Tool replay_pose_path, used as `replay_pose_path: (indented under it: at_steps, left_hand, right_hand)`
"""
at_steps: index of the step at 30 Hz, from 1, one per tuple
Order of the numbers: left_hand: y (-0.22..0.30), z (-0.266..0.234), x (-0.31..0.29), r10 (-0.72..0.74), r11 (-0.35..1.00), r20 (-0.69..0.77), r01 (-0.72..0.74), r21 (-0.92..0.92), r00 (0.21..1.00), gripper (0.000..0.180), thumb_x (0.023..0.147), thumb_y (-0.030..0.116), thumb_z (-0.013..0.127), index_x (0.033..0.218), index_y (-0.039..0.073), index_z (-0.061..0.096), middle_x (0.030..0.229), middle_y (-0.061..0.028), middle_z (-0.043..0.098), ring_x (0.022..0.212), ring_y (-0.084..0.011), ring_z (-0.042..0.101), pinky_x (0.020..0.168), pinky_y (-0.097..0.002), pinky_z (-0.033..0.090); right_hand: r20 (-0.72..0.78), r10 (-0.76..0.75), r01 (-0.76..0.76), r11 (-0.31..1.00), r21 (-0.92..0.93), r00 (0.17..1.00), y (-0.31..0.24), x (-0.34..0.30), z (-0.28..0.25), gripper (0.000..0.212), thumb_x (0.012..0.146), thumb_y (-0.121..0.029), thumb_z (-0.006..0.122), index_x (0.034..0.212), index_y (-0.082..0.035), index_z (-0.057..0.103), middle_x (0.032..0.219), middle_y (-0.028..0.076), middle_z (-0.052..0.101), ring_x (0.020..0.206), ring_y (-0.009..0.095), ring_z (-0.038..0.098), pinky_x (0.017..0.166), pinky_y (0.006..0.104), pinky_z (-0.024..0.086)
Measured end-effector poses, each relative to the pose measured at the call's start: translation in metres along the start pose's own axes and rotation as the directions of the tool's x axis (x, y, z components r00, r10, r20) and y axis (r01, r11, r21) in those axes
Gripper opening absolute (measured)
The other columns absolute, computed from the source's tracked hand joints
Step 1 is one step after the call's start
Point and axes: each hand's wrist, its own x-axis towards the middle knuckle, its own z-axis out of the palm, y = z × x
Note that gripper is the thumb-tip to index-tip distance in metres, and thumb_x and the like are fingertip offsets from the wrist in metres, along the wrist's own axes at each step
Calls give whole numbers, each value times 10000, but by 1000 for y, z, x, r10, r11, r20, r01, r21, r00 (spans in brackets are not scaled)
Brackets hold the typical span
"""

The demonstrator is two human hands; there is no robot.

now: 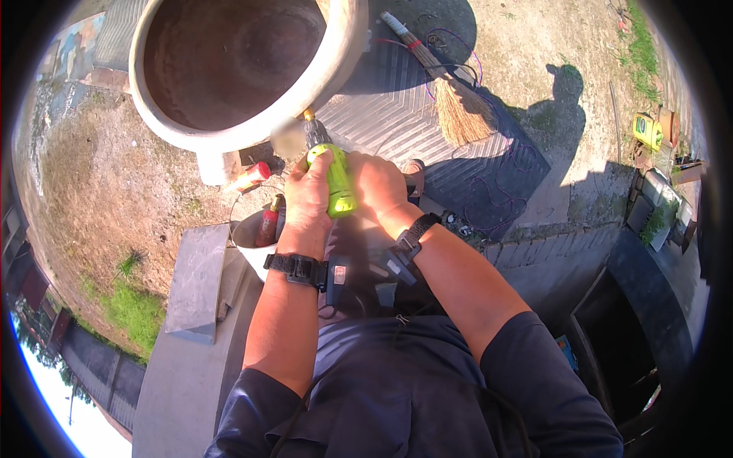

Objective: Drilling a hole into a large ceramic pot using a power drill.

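Observation:
My left hand (305,191) is wrapped around the body of a lime-green power drill (337,187), its thumb lying along the top. My right hand (378,187) is closed at the drill's right side, over where the handle would be, which is hidden. From the black chuck (314,133) a brass-coloured shank points at the lower right edge of a large pale clay pot (340,69). A blurred tan patch (289,140) sits beside the shank by the pot wall; I cannot tell what it is. The pot's wide mouth shows a brown inside.
A straw broom (462,114) and thin purple cord lie on a dark ridged mat (519,172) at the right. Left of my legs stand a white bucket (248,237) holding a red bottle (267,227), a red-capped tube (252,176), and a grey slab (197,282) on a ledge.

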Motion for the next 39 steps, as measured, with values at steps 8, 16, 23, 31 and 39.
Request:
replay_pose_path:
  at_steps: [8, 16, 23, 31, 39]
  left_hand:
    - [-4, -4, 4, 15, 1000, 22, -15, -3, 1000, 318, 950, 222, 685, 1122, -41, 635, 913, -139, 684, 709, -249, 686, 586, -368, 587]
    - [-1, -2, 3, 0, 1000, -3, 0, -8, 1000, 274, 952, 171, 683, 1143, -24, 655, 953, -91, 693, 798, -197, 679, 692, -328, 573]
    - [1, 1, -1, -2, 1000, 1, 2, 15, 1000, 276, 953, 173, 680, 1137, -30, 655, 944, -95, 695, 788, -199, 681, 692, -329, 575]
    - [-6, -7, 6, 31, 999, -5, -30, 25, 1000, 291, 969, 221, 653, 1101, -37, 625, 857, -149, 682, 633, -264, 678, 503, -395, 578]
    - [-2, -2, 2, -5, 1000, 23, 5, 2, 1000, 278, 964, 191, 662, 1124, -34, 631, 909, -128, 688, 715, -239, 681, 593, -371, 580]
  right_hand:
    - [-39, -8, 9, 1000, 15, 999, -4, -1, -7, 114, 831, -154, 629, 923, -97, 592, 824, 100, 676, 776, 290, 701, 649, 425, 542]
    - [-25, -1, 0, 999, -40, 1000, -2, 0, 0, 112, 834, -150, 624, 933, -106, 594, 815, 84, 667, 772, 275, 696, 643, 411, 537]
    - [-1, 11, -11, 995, -97, 1000, 4, -1, 11, 114, 812, -165, 652, 905, -109, 617, 838, 55, 658, 802, 247, 684, 669, 381, 532]
    - [10, 15, -14, 999, -48, 1000, -4, 1, 1, 113, 809, -170, 658, 895, -100, 637, 846, 58, 663, 811, 243, 682, 682, 375, 531]
    - [0, 52, -52, 996, -78, 999, 3, -1, 12, 109, 835, -181, 638, 898, -95, 663, 864, 55, 669, 828, 243, 682, 704, 374, 530]
